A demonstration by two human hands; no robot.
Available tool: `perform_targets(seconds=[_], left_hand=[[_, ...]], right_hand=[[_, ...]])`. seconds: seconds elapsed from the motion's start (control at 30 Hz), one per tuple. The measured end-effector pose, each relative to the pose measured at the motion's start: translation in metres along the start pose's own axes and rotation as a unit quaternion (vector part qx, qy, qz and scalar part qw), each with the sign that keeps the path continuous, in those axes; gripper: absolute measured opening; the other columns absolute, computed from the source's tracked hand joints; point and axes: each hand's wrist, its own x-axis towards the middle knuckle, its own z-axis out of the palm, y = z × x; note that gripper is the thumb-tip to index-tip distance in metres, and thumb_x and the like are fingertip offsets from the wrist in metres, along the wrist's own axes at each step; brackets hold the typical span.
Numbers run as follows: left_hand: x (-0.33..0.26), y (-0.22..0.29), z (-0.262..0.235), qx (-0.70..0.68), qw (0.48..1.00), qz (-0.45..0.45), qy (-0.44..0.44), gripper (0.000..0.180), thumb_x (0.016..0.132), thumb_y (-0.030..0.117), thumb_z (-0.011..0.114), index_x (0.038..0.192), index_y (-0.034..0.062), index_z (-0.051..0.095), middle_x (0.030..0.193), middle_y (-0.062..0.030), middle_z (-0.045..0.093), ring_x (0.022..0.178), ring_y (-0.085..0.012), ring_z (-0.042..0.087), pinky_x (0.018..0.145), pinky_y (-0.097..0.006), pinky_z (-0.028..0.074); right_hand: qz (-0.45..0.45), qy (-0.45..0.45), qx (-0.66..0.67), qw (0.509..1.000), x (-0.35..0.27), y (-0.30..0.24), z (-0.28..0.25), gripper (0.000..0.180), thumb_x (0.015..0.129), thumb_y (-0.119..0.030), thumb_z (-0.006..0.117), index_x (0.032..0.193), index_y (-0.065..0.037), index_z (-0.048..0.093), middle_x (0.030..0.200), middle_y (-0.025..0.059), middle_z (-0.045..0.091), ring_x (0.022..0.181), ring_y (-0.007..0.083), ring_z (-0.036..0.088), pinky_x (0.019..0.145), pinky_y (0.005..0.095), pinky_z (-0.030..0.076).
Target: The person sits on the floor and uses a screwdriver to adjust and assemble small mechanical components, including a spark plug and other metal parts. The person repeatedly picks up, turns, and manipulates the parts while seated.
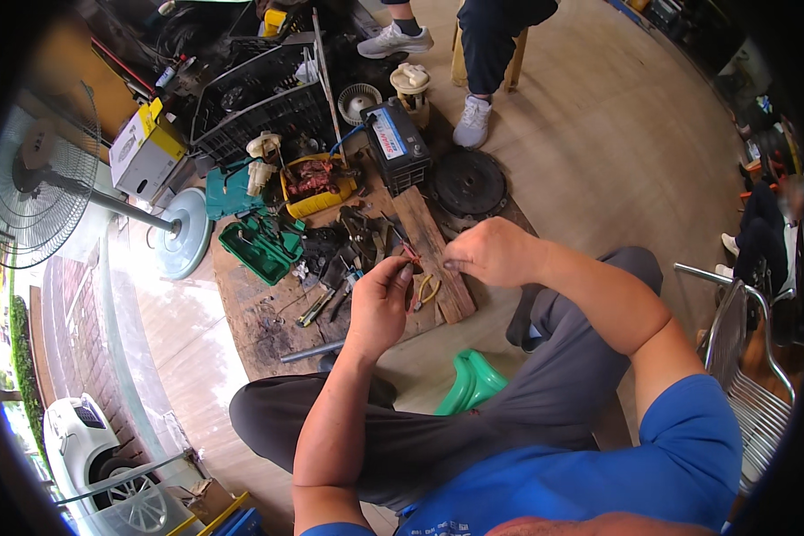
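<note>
My left hand (380,299) and my right hand (487,252) are raised over a low wooden board (259,313). Each pinches one end of a thin reddish wire (417,260) stretched between the fingertips. Yellow-handled pliers (427,290) lie on a wooden plank (433,255) just below the hands. Several dark hand tools (348,246) are scattered on the board to the left of my left hand. I sit on a green plastic stool (469,380) with knees apart.
A car battery (397,143), a yellow tray (317,183) and green trays (259,246) sit at the far end of the board. A standing fan (40,179) is at left. A dark round disc (469,183) lies on the floor. Another person's legs (473,54) are beyond; a metal chair (750,366) at right.
</note>
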Motion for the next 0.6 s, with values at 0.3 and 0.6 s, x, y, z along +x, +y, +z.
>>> perform_targets(seconds=[0.3,0.6], left_hand=[[0.003,-0.012,0.005,0.108,0.994,0.005,0.018,0.014,0.097,0.009,0.056,0.101,-0.0018,0.065,0.069,-0.0091,0.060,0.060,-0.0131,0.054,0.056,-0.031,0.046],[0.000,-0.019,0.019,0.115,0.992,0.026,-0.043,0.019,0.099,0.013,0.055,0.102,-0.0027,0.065,0.067,-0.0030,0.059,0.061,-0.0086,0.052,0.056,-0.028,0.044]], right_hand=[[0.025,-0.109,-0.162,0.981,-0.004,-0.002,0.006,0.024,0.089,-0.031,0.062,0.096,-0.009,0.070,0.087,0.0106,0.070,0.091,0.0328,0.067,0.081,0.0520,0.051],[0.047,-0.033,-0.207,0.977,-0.012,-0.021,0.012,0.051,0.085,-0.031,0.071,0.128,-0.006,0.060,0.130,0.0123,0.058,0.134,0.0312,0.044,0.110,0.0747,0.013]])
